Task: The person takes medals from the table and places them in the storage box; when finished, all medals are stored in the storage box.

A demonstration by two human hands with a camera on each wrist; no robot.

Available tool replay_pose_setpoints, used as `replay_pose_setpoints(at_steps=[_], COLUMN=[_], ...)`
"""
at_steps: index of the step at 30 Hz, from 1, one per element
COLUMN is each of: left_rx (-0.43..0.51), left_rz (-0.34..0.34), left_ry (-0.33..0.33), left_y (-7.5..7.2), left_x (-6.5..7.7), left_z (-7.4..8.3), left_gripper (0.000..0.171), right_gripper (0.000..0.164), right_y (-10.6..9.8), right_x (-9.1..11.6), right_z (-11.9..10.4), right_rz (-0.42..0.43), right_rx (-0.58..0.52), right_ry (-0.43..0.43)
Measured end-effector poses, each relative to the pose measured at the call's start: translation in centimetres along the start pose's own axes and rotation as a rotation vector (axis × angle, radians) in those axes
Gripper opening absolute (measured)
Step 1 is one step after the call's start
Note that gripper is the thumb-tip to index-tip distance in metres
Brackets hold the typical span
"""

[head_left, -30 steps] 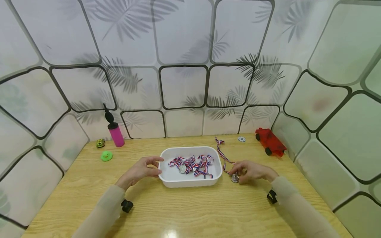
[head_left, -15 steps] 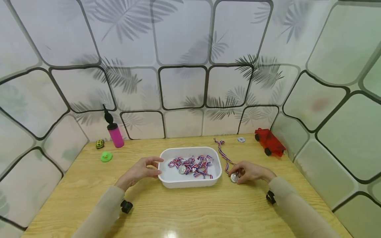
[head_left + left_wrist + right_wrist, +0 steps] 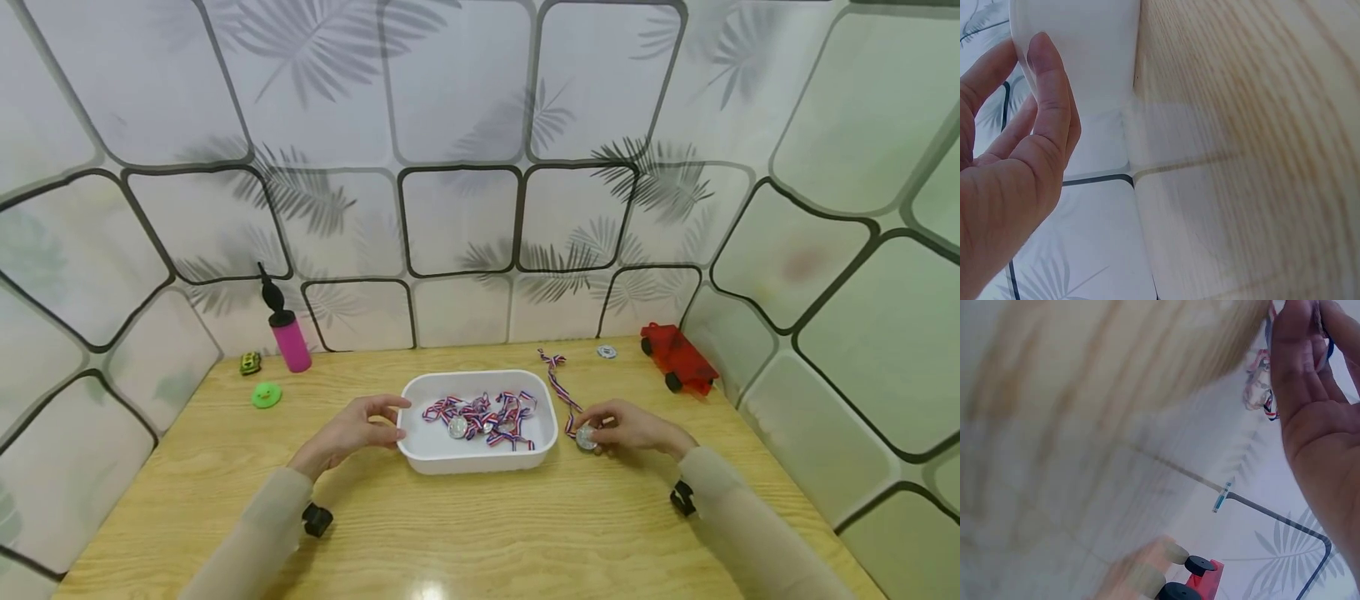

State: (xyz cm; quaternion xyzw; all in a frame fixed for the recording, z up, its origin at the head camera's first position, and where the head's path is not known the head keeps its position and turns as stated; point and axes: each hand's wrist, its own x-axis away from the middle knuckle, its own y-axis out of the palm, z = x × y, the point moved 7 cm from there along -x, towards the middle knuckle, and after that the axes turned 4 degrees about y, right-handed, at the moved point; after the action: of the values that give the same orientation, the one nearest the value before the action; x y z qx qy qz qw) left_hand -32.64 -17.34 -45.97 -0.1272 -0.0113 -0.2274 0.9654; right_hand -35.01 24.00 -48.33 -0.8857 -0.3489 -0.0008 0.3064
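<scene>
A white plastic tub (image 3: 480, 464) stands mid-table, with several silver medals on red, white and blue ribbons (image 3: 480, 414) heaped inside. My left hand (image 3: 352, 432) holds its left end; in the left wrist view the fingers (image 3: 1050, 94) lie against the outer wall, with a digit at the rim. To the right of the tub, my right hand (image 3: 626, 429) pinches a silver medal (image 3: 587, 437) between thumb and fingers. That medal's striped ribbon (image 3: 562, 393) trails back across the table. The right wrist view shows only the medal's edge (image 3: 1319, 317).
On the back left are a pink cylinder with a black top (image 3: 291, 343), a small yellow-green toy car (image 3: 251, 362) and a green duck-faced toy (image 3: 266, 394). Back right, a round white-and-blue disc (image 3: 607, 352) lies near a red toy vehicle (image 3: 678, 358). A patterned curtain (image 3: 465, 308) borders the table.
My right hand has drawn the medal slightly left, nearer the tub, and the medal's face has turned more toward the head camera. My left hand keeps its place on the tub.
</scene>
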Motion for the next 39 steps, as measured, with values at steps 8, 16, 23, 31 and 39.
replay_pose_setpoints(at_steps=[8,16,23,31,39], left_rx=[-0.001,-0.006,-0.004,-0.004,-0.007], left_rz=[0.002,0.010,0.009,0.008,0.012], left_ry=[-0.003,-0.012,-0.016,-0.016,-0.020], left_y=[0.0,0.0,0.0,0.0,0.0], left_x=[0.1,0.2,0.2,0.1,0.1], left_z=[0.3,0.4,0.4,0.3,0.3], left_gripper=[0.060,0.060,0.060,0.060,0.059], right_gripper=[0.043,0.061,0.057,0.047,0.044], right_y=[-1.7,-3.3,-5.0,-6.6,-7.7], right_x=[0.3,0.7,1.0,1.3,1.6], right_z=[-1.0,-2.6,-3.8,-6.1,-9.0], right_rz=[0.123,0.247,0.419,0.615,0.693], right_rx=[-0.102,-0.236,-0.235,-0.199,-0.224], right_ry=[-0.034,-0.053,-0.100,-0.225,-0.333])
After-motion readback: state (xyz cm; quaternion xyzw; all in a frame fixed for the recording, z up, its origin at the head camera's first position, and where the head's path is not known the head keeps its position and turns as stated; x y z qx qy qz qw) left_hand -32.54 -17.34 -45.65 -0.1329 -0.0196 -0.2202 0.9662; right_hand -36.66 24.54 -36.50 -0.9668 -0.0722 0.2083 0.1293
